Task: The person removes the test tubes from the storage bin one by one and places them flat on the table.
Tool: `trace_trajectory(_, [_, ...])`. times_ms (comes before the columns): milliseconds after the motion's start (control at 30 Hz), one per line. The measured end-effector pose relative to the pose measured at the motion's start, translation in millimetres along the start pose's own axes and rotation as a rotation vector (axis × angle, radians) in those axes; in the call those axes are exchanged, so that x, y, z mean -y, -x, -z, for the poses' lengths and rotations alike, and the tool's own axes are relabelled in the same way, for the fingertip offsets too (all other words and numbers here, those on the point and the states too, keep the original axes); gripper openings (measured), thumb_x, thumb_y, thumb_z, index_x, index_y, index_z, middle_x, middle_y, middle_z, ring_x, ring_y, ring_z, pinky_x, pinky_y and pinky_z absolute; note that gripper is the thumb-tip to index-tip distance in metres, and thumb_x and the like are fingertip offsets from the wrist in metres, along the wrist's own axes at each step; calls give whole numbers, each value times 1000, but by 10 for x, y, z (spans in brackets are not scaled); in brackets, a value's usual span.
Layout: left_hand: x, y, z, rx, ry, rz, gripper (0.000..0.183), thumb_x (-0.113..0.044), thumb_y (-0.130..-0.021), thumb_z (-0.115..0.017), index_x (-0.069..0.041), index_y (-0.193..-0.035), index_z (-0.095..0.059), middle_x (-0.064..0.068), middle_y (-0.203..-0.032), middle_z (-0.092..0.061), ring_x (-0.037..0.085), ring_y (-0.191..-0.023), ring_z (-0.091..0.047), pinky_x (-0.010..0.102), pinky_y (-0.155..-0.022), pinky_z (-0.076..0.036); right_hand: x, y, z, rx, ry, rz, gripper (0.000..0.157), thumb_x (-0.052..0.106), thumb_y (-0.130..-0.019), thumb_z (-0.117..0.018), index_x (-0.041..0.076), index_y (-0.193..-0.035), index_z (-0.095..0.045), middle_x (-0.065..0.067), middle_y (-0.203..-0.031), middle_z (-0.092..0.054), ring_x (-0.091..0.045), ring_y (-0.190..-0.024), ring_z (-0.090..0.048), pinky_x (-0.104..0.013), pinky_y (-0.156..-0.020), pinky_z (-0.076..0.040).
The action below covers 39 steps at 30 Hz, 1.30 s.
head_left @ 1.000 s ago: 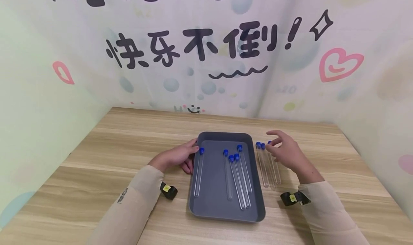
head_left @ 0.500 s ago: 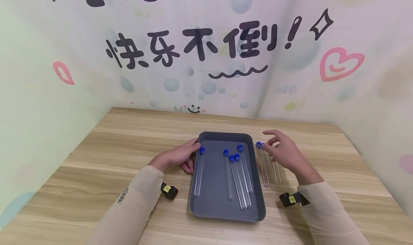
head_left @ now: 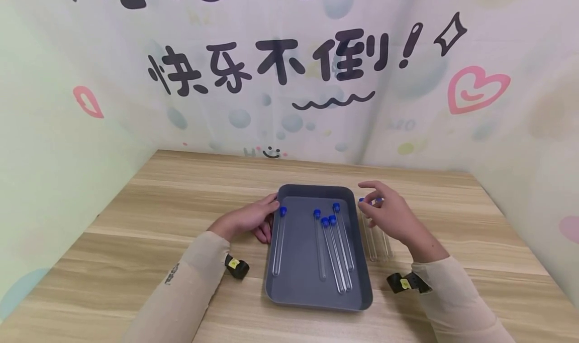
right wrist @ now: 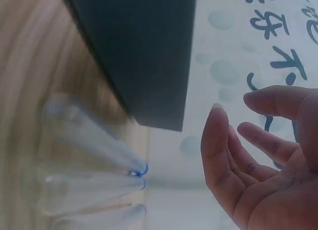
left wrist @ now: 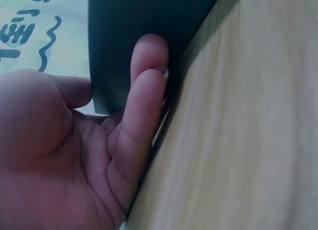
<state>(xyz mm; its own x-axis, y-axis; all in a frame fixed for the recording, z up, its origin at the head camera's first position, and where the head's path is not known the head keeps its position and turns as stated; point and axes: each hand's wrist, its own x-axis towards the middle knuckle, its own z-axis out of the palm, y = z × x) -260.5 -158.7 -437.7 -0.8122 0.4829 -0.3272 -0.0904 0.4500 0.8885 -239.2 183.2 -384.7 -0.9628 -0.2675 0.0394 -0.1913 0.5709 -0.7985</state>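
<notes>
A dark grey tray (head_left: 296,262) lies on the table, holding several clear test tubes with blue caps. One test tube (head_left: 279,242) rests along its left side, the others right of centre. My left hand (head_left: 249,218) grips the tray's left rim, thumb over the edge and fingers against the outer wall. My right hand (head_left: 386,213) hovers above the capped tubes right of the tray, partly hiding them. Nothing is between its loosely curved fingers. In the right wrist view, three blurred test tubes (right wrist: 94,135) lie on the table, apart from the hand.
The wooden table (head_left: 172,217) runs back to a wall hanging (head_left: 226,122) with large black lettering. A black strap (head_left: 237,266) sits on the left wrist and another black strap (head_left: 402,282) on the right wrist.
My right hand has moved left toward the tray, above the loose test tubes, covering some caps. The left hand and the tray have stayed put.
</notes>
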Motion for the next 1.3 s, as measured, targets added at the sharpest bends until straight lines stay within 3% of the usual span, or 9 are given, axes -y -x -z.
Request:
trace_trajectory(633, [-16, 17, -11, -5, 6, 5, 52, -35, -110, -23, -32, -161, -11, 19, -85, -64, 23, -64, -68, 35, -58, -60, 325, 28, -177, 50, -65, 57, 49, 10, -98, -61, 11, -145, -46, -20, -113, -61, -33, -80, -66, -42, -65, -61])
trace_trajectory(867, [-10, 14, -1, -5, 11, 4, 52, -36, -110, -24, -33, -161, -12, 18, -85, -64, 23, -64, -68, 36, -58, -60, 414, -33, -248, 76, -72, 56, 48, 14, -99, -61, 15, -145, -47, -18, -112, -60, -25, -73, -66, -46, -67, -60])
trace_trajectory(1300, [20, 9, 5, -10, 18, -5, 50, -36, -111, -24, -35, -160, -14, 17, -84, -63, 22, -64, -67, 34, -58, -60, 586, -122, -403, 99, -78, 56, 49, 17, -99, -62, 17, -146, -46, -16, -115, -61, -30, -87, -68, -46, -72, -61])
